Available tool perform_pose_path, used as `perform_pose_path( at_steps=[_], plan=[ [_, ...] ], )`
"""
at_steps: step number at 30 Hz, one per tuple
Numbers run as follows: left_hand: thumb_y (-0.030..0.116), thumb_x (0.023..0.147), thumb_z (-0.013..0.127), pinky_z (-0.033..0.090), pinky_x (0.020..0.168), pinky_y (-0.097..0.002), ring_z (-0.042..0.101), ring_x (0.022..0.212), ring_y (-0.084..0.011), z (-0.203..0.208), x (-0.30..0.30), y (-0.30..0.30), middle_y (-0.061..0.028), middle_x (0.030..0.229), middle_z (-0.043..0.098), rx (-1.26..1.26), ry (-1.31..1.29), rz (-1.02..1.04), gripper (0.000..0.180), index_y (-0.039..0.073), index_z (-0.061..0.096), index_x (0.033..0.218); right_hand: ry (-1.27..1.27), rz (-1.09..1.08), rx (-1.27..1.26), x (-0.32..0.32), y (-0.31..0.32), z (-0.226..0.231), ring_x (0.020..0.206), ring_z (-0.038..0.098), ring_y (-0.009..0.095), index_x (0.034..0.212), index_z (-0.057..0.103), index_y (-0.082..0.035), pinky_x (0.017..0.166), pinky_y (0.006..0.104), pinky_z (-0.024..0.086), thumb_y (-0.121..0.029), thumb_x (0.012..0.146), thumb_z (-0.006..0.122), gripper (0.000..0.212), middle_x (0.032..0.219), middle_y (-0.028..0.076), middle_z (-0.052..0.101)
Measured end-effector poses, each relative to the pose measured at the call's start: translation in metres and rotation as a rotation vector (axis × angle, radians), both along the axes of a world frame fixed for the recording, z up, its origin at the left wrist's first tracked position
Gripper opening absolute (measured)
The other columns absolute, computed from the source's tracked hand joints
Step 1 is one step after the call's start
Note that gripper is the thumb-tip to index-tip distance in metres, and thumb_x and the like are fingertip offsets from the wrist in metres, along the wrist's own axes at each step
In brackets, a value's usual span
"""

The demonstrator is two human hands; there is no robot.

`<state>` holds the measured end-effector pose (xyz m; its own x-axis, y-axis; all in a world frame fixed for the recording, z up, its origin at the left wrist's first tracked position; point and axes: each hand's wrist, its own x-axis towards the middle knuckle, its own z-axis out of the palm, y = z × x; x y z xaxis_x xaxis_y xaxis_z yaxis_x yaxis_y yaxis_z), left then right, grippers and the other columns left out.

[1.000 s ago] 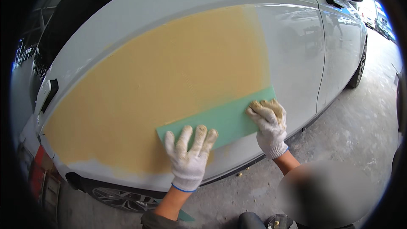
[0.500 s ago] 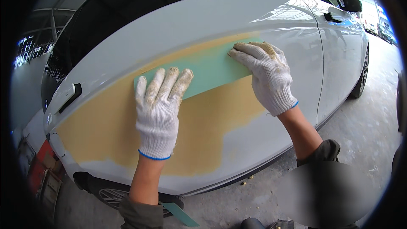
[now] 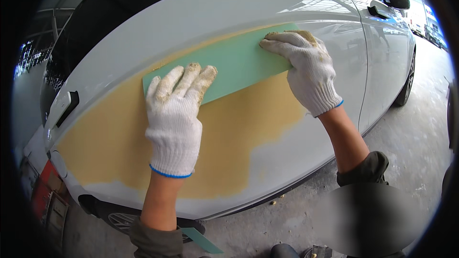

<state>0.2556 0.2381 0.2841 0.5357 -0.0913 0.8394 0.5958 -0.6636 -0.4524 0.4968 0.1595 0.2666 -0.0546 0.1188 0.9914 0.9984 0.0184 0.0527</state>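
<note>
Green sheet (image 3: 234, 62), against a white car (image 3: 284, 150). Left hand (image 3: 174, 114): fingers spread on it. Right hand (image 3: 308, 67): gripping its right end.

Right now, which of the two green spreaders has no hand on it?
The lower green spreader, by the rear wheel; the upper green spreader lies across the tan filler, with the left hand and right hand on it.

Open lane between left hand (image 3: 174, 114) and right hand (image 3: 308, 67), straight across the sheet (image 3: 234, 62)! Above it, smooth panel (image 3: 205, 24) runs free; far left, a handle (image 3: 69, 107) (awkward little bump) juts out; low down, left forearm (image 3: 161, 200) blocks the wheel (image 3: 120, 220).
</note>
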Motion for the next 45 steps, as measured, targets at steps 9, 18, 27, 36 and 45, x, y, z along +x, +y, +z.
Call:
perform_pose_path(
  at_steps=[9,18,27,36,45],
  plan=[
    [-0.003,0.082,0.055,0.037,0.111,-0.0478,0.055,0.120,-0.0250,-0.059,0.005,-0.004,-0.0036,0.125,0.066,-0.016,-0.019,0.074,0.047,0.017,0.071,0.121,-0.005,-0.029,0.012,0.000,-0.002,-0.052,0.110,0.061,0.024,0.106,0.075,-0.014,0.099,0.0373,0.044,-0.001,0.078,0.063,0.033,0.111,0.000,0.070],
    [0.009,0.077,0.081,0.041,0.099,-0.0487,0.055,0.112,-0.0205,-0.128,0.006,0.008,0.0038,0.118,0.063,0.069,-0.013,0.050,0.041,0.021,0.074,0.115,0.019,-0.008,-0.020,0.000,-0.005,-0.119,0.108,0.061,0.022,0.104,0.074,-0.015,0.097,0.0410,0.044,0.002,0.071,0.065,0.039,0.110,-0.003,0.067],
    [0.012,0.078,0.076,0.039,0.103,-0.0496,0.055,0.112,-0.0206,-0.194,0.001,0.000,0.0030,0.116,0.064,-0.009,-0.001,0.008,0.039,0.022,0.073,0.115,0.049,-0.005,-0.046,-0.007,-0.012,-0.190,0.104,0.061,0.024,0.102,0.075,-0.014,0.087,0.0423,0.049,-0.003,0.071,0.069,0.033,0.108,-0.002,0.067],
    [-0.002,0.081,0.060,0.045,0.102,-0.0393,0.062,0.109,-0.0291,-0.184,-0.023,-0.101,-0.0119,0.119,0.068,-0.579,0.154,-0.030,0.046,0.011,0.067,0.125,0.156,0.110,-0.461,-0.018,-0.109,-0.156,0.119,0.059,0.029,0.122,0.068,-0.016,0.106,0.0463,0.042,0.009,0.077,0.057,0.053,0.127,0.009,0.065],
    [-0.011,0.083,0.061,0.048,0.083,-0.0233,0.060,0.093,-0.0133,-0.293,-0.111,-0.184,-0.0094,0.108,0.063,-1.922,-0.638,-0.515,0.040,-0.009,0.055,0.123,0.972,0.312,-0.257,0.021,-0.297,-0.316,0.113,0.064,0.025,0.131,0.062,-0.012,0.094,0.0354,0.054,-0.015,0.098,0.058,0.034,0.129,0.015,0.064]
  ],
)
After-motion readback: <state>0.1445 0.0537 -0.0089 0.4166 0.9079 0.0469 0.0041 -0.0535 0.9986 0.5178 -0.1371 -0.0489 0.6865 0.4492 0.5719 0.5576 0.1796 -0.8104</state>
